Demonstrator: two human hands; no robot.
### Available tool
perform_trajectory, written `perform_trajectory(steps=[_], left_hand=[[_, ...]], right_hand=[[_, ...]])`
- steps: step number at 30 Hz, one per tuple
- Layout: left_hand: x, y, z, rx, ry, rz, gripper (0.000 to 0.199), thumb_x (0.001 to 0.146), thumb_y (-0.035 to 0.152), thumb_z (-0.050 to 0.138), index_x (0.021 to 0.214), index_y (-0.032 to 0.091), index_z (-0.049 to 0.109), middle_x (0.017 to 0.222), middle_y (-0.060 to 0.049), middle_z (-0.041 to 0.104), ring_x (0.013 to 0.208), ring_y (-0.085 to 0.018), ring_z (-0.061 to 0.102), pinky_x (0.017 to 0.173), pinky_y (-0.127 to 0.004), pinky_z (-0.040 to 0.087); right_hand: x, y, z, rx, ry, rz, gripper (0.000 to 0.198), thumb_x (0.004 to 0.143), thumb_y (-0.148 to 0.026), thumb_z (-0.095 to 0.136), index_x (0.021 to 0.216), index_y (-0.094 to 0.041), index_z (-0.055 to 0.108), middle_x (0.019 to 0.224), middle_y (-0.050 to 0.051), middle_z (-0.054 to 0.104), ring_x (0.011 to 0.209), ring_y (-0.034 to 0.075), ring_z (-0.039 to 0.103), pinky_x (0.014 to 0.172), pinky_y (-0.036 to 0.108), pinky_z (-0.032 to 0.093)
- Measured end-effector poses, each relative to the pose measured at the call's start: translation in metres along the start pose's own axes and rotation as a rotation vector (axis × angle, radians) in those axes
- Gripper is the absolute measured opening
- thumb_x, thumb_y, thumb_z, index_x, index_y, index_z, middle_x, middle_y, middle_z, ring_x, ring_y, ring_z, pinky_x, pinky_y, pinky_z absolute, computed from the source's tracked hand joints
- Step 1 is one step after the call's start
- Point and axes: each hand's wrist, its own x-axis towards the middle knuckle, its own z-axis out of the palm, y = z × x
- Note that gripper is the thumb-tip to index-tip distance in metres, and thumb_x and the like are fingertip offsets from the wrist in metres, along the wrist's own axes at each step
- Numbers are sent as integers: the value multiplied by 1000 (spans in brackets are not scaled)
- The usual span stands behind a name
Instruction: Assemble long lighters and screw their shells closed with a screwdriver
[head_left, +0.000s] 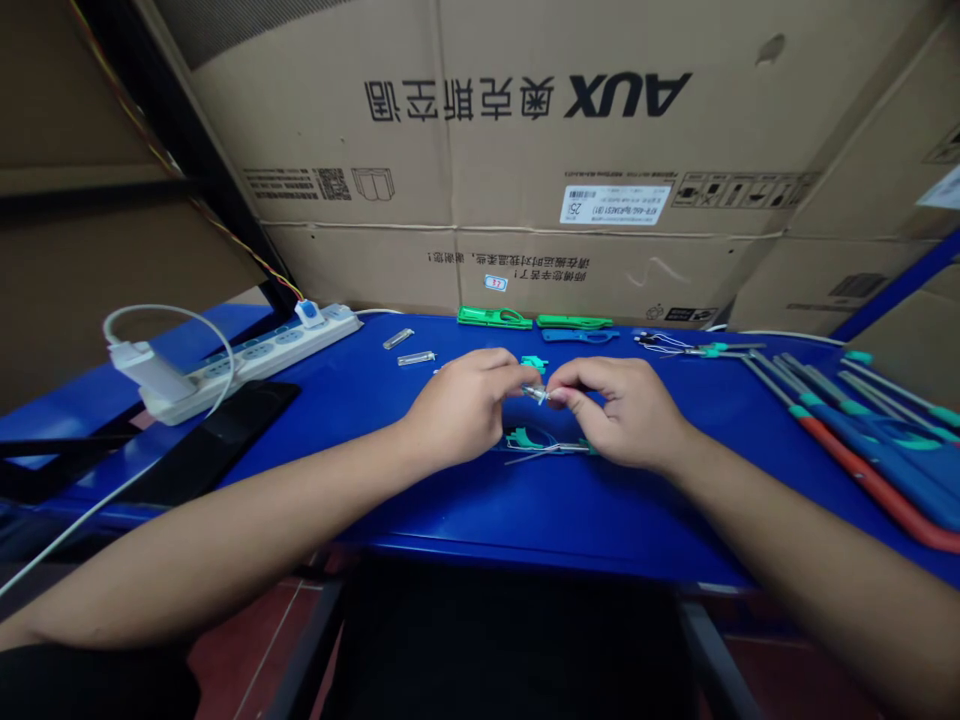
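My left hand (pixel 469 405) and my right hand (pixel 630 410) meet above the blue table (pixel 450 510), fingertips pinched from either side on a small metal-and-white part (pixel 535 393). The fingers cover much of that part, so its exact kind is unclear. Just below them lies an opened blue casing with a teal piece (pixel 525 438) and thin metal rods in or on it; my left hand hides one end. Behind the fingertips sits a small teal plastic piece (pixel 534 364).
Green casing halves (pixel 495 318) and a blue casing half (pixel 576 337) lie at the back. Two small clear parts (pixel 416 358) are left of them. Long-nosed, lighter-like tools (pixel 862 430) pile up at right. A power strip (pixel 259 355) and black phone-like slab (pixel 214 440) occupy the left; cardboard (pixel 510 150) stands behind.
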Motion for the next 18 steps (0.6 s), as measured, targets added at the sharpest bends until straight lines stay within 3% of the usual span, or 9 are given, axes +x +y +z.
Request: perform_trajectory(steps=[5, 9, 13, 18], left_hand=[[4, -9, -12, -61, -172, 31, 36, 86, 3, 45, 110, 16, 68, 93, -6, 67, 85, -17, 63, 75, -28, 51], [2, -21, -21, -36, -334, -65, 23, 92, 14, 52, 105, 17, 72, 103, -7, 66, 94, -19, 63, 83, -32, 50], [-3, -27, -26, -26, -466, -99, 23, 91, 17, 57, 107, 19, 73, 94, -6, 64, 87, -17, 62, 79, -30, 49], [-6, -27, -27, -110, -497, -22, 20, 90, 18, 61, 105, 20, 74, 89, -4, 66, 85, -16, 62, 76, -26, 47]], right_hand=[[4, 1, -6, 62, -173, 101, 14, 91, -22, 58, 84, -20, 69, 78, 0, 74, 71, 14, 68, 66, 26, 49], [5, 10, -7, -83, -221, 100, 18, 93, -29, 57, 103, -20, 71, 99, 4, 77, 87, 19, 70, 77, 32, 51], [3, 16, 0, -137, -311, 95, 23, 93, -29, 57, 110, -19, 70, 106, 8, 75, 92, 20, 69, 81, 34, 52], [3, 7, 14, -65, -412, 67, 21, 94, -25, 56, 108, -20, 72, 102, 6, 75, 93, 19, 67, 83, 33, 50]])
